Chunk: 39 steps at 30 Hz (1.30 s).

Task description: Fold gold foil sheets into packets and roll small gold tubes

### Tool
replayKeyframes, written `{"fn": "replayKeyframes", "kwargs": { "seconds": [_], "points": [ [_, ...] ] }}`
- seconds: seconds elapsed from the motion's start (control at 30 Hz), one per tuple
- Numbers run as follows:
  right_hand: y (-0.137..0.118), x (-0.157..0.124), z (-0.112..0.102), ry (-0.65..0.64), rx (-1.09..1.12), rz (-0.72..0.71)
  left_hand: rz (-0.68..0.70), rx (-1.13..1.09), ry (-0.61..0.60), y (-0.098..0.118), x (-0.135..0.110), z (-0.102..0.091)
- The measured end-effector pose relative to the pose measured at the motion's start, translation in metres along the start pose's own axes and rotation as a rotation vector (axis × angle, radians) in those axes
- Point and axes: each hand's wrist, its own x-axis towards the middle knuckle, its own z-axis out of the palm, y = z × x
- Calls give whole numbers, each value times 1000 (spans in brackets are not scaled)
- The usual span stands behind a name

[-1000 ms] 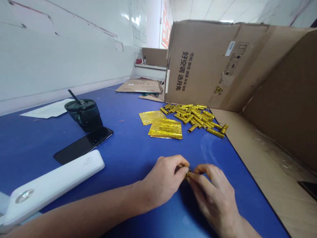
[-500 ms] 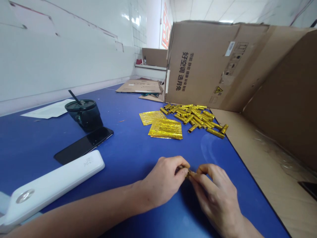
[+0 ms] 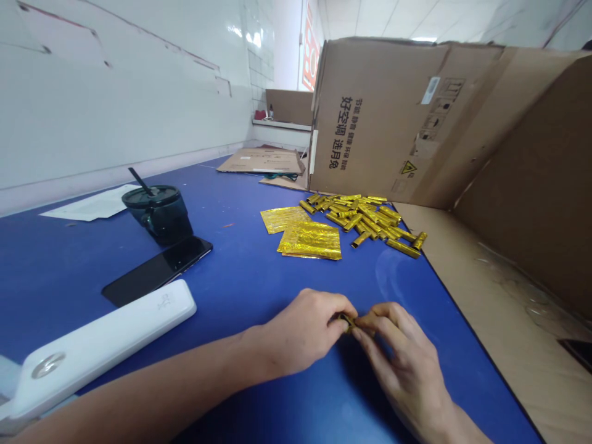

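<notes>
Head view, looking forward and down along a blue work table (image 3: 69,280): the left hand (image 3: 300,333) and the right hand (image 3: 402,354) meet just above its surface, both closed in a pinch on a small gold foil roll (image 3: 349,322). The roll sits between the two hands, partly hidden by the fingers, and it is hard to tell whether it touches the table. Straight ahead of the grip lies a loose pile of gold foil tubes (image 3: 363,219), and just left of that pile, still ahead of the hands, are a stack of flat gold foil sheets (image 3: 309,240) and a single gold foil sheet (image 3: 283,220) — the two overlap slightly or lie just touching. Beyond the pile stands a brown cardboard box panel (image 3: 383,117) with black printed characters, joined to a cardboard sheet (image 3: 490,296) that lies along the table's far side, right of the grip. Left of the left hand lies a long white plastic case (image 3: 102,342), with a black smartphone (image 3: 157,271) just past it, then a dark green tumbler (image 3: 157,216) with a black straw (image 3: 139,182) — and a sheet of white paper (image 3: 92,205) farther left, against the tiled wall (image 3: 129,105).
</notes>
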Motion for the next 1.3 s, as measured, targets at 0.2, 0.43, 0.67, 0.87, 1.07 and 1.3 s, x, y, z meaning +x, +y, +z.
{"fn": "replayKeyframes", "kwargs": {
  "seconds": [0.2, 0.43, 0.67, 0.87, 1.07, 1.3],
  "points": [
    [9, 5, 3, -131, 443, 431, 13, -87, -25, -4, 3, -6],
    [8, 9, 2, -240, 682, 598, -128, -214, -4, -12, 4, 6],
    [1, 8, -1, -113, 670, 563, -261, -532, -45, -9, 7, 14],
    [1, 10, -1, -135, 763, 625, -244, -705, -49, -6, 9, 8],
    [1, 11, -2, -181, 789, 595, -208, -641, -27, -10, 8, 9],
    [8, 5, 0, -91, 595, 546, -231, -560, 6, -8, 6, 12]
  ]
}}
